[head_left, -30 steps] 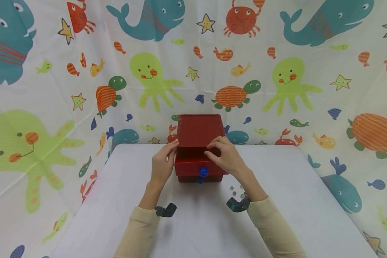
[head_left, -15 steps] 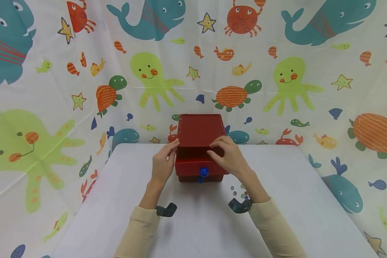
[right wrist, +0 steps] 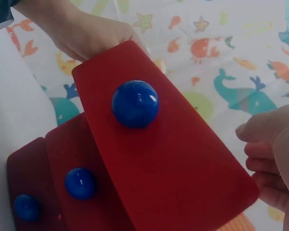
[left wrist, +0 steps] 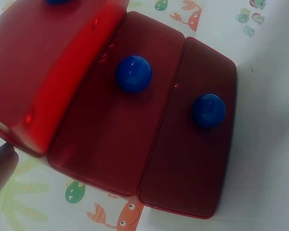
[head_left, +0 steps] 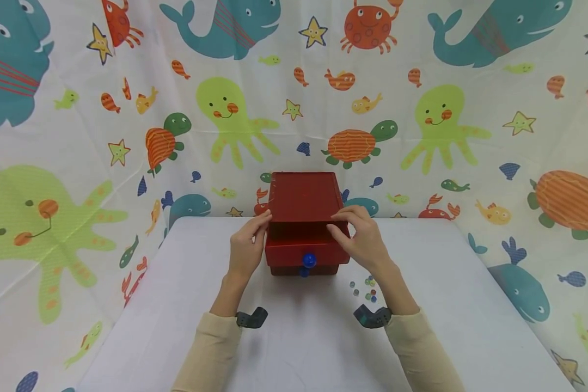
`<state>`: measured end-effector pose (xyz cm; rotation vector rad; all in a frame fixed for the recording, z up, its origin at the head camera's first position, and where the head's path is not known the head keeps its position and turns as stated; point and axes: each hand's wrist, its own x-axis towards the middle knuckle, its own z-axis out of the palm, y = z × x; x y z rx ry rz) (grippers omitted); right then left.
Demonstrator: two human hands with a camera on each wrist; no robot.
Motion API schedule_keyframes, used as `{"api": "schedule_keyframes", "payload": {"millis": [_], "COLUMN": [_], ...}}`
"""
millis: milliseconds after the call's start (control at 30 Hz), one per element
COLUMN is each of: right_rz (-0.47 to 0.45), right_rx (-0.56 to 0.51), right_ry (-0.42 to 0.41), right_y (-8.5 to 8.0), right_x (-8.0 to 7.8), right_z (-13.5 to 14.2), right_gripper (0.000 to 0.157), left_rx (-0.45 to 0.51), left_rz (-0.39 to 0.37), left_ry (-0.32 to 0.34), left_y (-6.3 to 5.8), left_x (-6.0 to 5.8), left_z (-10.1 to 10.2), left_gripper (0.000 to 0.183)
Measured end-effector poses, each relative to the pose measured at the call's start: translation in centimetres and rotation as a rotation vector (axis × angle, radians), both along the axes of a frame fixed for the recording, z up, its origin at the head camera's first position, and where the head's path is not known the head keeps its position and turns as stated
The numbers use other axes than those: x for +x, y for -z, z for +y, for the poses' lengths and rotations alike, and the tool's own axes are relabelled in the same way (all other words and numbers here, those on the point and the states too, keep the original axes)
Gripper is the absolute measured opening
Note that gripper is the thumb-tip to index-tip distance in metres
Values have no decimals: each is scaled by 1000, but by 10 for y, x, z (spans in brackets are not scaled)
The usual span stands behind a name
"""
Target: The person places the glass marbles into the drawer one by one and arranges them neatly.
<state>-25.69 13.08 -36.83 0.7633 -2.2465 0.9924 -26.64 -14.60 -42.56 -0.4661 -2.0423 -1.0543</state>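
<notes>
A small red chest of drawers point(head_left: 305, 196) stands at the far side of the table. Its top drawer point(head_left: 286, 255) is pulled out, and the inside is dark. My left hand point(head_left: 246, 247) touches the left side of the chest, fingers extended along it near the top edge. At the drawer's right corner is my right hand point(head_left: 365, 242), fingers loosely bent and thumb apart, with nothing visible between them. In the right wrist view a blue knob point(right wrist: 135, 104) shows on the drawer front. Two lower drawers, such as the middle one point(left wrist: 106, 125), are closed.
Several small glass marbles point(head_left: 369, 281) lie on the white table point(head_left: 304, 337), right of the chest. A curtain point(head_left: 294, 60) printed with sea animals hangs behind and at the sides. Both wrists carry dark cameras point(head_left: 252, 317).
My right hand has drawn back to the right, from over the drawer's opening to its right corner. The left hand stays on the chest's side. More marbles show.
</notes>
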Motion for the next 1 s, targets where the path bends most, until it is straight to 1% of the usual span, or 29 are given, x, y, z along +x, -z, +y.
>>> {"api": "schedule_keyframes", "payload": {"millis": [200, 400, 600, 833, 1000], "right_rz": [36, 54, 65, 80, 61], "right_rx": [-15, -64, -97, -130, -148], "right_ry": [46, 99, 148, 183, 212], "right_y": [-1, 2, 7, 15, 23], "right_x": [3, 8, 9, 10, 10], "right_z": [8, 15, 22, 31, 38], "right_gripper": [22, 21, 20, 20, 19], "left_rx": [-6, -2, 13, 40, 36], "left_rz": [-9, -11, 2, 14, 23], "left_ry": [-10, -9, -1, 27, 29], "left_y": [1, 0, -1, 0, 0], "left_x": [0, 0, 1, -1, -2], "left_z": [-1, -1, -1, 0, 0], "left_gripper": [29, 29, 29, 28, 28]}}
